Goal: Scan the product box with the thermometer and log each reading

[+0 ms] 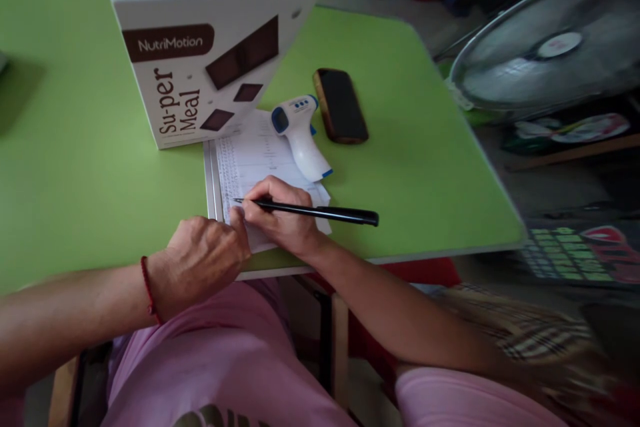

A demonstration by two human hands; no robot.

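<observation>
The right hand's (290, 225) fingers are gripping the pen (345, 215) over the papers (255, 163); the left hand's (203, 253) are curling nearby, any grip unconfirmed. Slack bracing could be letting the papers skew. At eleven o'clock the box (213, 53) is obstructing their far end; the thermometer (301, 143) is lying at twelve, the phone (343, 107) at one.

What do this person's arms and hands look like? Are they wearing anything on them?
Both hands are bare, with no gloves. Above the left hand, a thin red cord bracelet circles the wrist. The right hand has no bracelet at its wrist. A pink sleeve covers the upper right arm, leaving the forearm uncovered.
</observation>
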